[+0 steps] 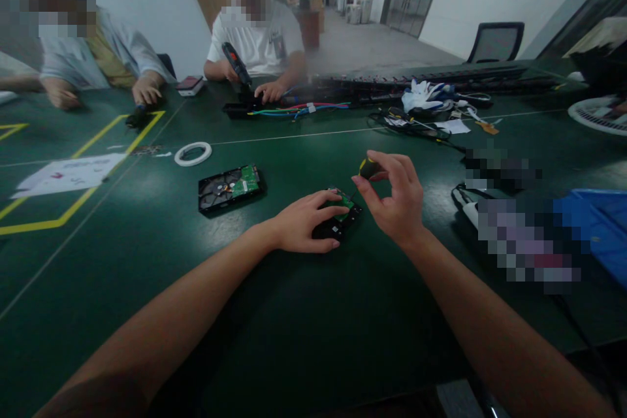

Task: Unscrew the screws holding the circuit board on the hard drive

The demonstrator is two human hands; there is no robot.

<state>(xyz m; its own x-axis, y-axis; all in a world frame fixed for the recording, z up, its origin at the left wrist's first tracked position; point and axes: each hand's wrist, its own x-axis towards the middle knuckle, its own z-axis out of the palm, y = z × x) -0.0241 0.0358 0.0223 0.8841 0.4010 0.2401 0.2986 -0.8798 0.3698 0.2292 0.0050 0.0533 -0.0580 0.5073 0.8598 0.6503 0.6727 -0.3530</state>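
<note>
My left hand (311, 222) lies spread over a black hard drive with a green circuit board (349, 208), its fingers resting on the drive. In my right hand (396, 199) is a small screwdriver with a yellow and black handle (365, 168), pinched between thumb and fingers. The thin shaft slants down to the right part of the circuit board; its tip is too small to make out. To the left of my left hand, a second black hard drive (229, 189) rests on the green table with its circuit board up.
A white ring (192, 154) and a paper sheet (68, 174) lie at left on the green table (313, 326). Two people sit across; one holds a power screwdriver (237, 65). Coloured wires, white gloves (426, 96), cables and a blue object (595, 225) lie farther back and right.
</note>
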